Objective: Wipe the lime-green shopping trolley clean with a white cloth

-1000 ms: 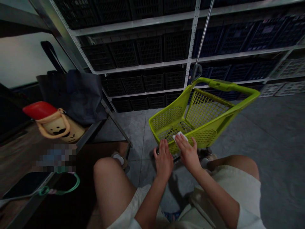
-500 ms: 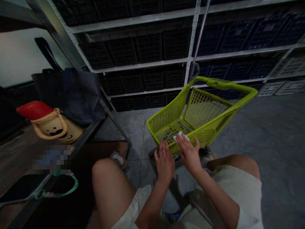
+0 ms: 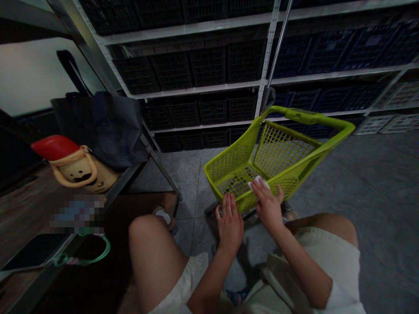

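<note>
meanwhile the right hand (image 3: pixel 269 205), fingers pressing a white cloth (image 3: pixel 258 179) onto the near rim of the green cart (image 3: pixel 281 152), had slid rightward along it since a moment before; the left hand (image 3: pixel 230 220) stayed spread flat against the cart's near wall.

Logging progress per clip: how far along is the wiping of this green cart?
Done: nothing shows as finished; no clean-versus-dirty difference is visible on the lime-green plastic mesh shopping cart. In hand: the right hand presses a small white cloth on the near rim, the left hand flat on the front wall. Left: probably the handle and far walls.
</note>
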A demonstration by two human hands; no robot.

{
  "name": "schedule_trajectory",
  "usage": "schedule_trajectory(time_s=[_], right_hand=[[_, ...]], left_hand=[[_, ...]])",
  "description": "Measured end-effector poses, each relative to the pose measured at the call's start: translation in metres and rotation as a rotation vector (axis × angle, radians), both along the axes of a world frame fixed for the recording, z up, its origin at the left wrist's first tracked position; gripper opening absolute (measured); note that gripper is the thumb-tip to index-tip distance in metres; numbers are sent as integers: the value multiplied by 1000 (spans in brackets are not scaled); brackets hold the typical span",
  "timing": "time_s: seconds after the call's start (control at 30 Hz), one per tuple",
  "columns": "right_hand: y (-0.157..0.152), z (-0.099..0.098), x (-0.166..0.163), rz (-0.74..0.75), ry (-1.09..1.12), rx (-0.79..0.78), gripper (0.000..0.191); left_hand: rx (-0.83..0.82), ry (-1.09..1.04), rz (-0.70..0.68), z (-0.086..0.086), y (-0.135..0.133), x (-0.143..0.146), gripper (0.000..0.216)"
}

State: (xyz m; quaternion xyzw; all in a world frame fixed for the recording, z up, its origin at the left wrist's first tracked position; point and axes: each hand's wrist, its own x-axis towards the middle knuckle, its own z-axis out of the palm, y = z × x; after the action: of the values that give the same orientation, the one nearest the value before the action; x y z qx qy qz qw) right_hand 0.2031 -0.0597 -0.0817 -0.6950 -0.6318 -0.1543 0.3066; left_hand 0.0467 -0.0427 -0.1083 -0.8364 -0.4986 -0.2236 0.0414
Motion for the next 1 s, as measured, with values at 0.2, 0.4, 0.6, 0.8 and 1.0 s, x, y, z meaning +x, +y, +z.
schedule_trajectory(time_s=[0.2, 0.4, 0.6, 0.8, 1.0], right_hand=[[-8, 0, -23, 280, -99, -61, 77], [1, 7, 66, -127, -25, 64, 69], [-6, -6, -32, 148, -19, -20, 75], [-5, -1, 20, 267, -139, -43, 79], [12, 0, 84, -207, 25, 148, 66]], left_hand=[[21, 40, 1, -3, 2, -4, 66], [6, 33, -4, 2, -2, 1, 66], [24, 24, 11, -4, 1, 3, 63], [18, 27, -4, -2, 1, -4, 66], [15, 14, -15, 1, -3, 2, 70]])
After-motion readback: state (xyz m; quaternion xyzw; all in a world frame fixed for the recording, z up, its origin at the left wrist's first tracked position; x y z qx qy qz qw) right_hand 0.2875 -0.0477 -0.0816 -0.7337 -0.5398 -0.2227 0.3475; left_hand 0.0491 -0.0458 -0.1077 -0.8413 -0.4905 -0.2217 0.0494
